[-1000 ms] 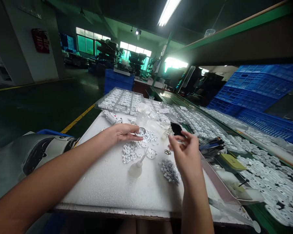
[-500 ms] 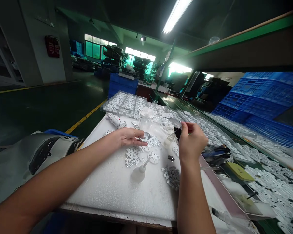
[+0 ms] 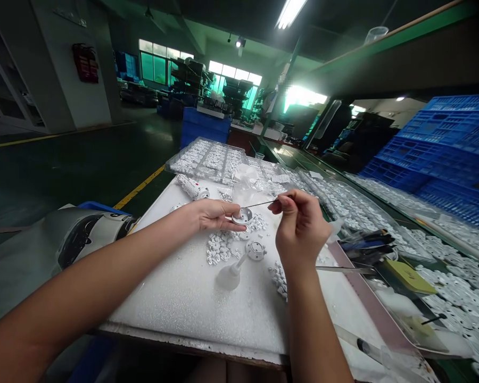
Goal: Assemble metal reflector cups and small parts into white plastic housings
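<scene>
Covering the tabletop (image 3: 175,303) is a pale sheet scattered with small white pieces (image 3: 219,247), in a dim workshop with blue crates (image 3: 435,143) stacked at right and bright windows behind. The left hand (image 3: 219,214) pinches a round metal cup (image 3: 242,216) at its fingertips; the right hand (image 3: 301,221), fingers closed, grips a thin dark rod (image 3: 261,204) pointing at the cup. A squeeze bottle (image 3: 229,276) stands nearer the camera.

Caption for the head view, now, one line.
Left hand holds a small round metal cup; right hand angles a thin dark rod toward it.
</scene>
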`<act>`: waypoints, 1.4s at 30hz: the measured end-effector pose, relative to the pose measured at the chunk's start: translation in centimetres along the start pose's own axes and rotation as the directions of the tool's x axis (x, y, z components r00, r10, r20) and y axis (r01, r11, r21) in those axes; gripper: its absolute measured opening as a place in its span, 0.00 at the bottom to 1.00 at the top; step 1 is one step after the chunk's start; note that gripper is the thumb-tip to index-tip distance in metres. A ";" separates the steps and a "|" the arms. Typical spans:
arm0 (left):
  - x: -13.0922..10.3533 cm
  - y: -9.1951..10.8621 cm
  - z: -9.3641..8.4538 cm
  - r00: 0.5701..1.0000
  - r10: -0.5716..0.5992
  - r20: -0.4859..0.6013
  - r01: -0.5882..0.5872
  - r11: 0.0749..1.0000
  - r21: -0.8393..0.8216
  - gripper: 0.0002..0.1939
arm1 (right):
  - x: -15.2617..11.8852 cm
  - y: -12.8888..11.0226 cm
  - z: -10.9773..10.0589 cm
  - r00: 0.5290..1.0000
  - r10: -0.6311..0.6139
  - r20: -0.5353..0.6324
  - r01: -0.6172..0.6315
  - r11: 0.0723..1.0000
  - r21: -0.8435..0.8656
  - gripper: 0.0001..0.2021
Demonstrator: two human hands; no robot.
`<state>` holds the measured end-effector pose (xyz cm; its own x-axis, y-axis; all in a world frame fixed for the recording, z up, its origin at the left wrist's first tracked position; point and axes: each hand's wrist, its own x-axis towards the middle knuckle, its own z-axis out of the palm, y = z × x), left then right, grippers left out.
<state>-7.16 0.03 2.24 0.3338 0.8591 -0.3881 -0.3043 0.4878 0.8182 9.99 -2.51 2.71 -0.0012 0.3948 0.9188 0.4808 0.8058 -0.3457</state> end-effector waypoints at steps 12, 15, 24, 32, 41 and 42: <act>0.5 -0.1 -0.5 0.999 0.011 0.037 -0.011 1.000 0.014 0.06 | 0.1 -0.1 0.1 0.999 0.038 -0.008 -0.037 0.999 0.018 0.04; 0.8 -0.1 -0.8 1.000 -0.008 0.027 0.008 1.000 0.007 0.08 | 0.8 0.6 -0.9 0.972 0.115 -0.205 -0.106 0.993 0.056 0.07; -0.5 0.2 -0.1 0.999 0.005 -0.048 -0.003 0.999 0.043 0.06 | 1.1 5.5 -3.7 0.908 0.188 -0.375 -0.343 0.848 -0.404 0.13; -0.7 0.3 0.2 0.999 0.021 -0.030 -0.019 0.998 0.066 0.06 | 0.8 6.6 -3.2 0.895 0.401 -0.195 -0.442 0.742 -0.503 0.13; 0.2 -0.1 0.3 0.828 0.552 0.096 -0.531 0.720 0.446 0.10 | 0.7 3.7 -1.8 0.909 0.404 -0.108 -0.417 0.855 -0.309 0.14; 0.3 -0.2 0.2 0.756 0.645 0.108 -0.592 0.605 0.532 0.10 | 0.6 3.0 -1.4 0.905 0.425 -0.036 -0.422 0.880 -0.221 0.14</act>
<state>-6.85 0.18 2.05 0.1524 0.9478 0.2801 0.0928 -0.2959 0.9507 12.69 -0.47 2.51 0.2349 0.6832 0.6914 0.6167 0.4450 -0.6493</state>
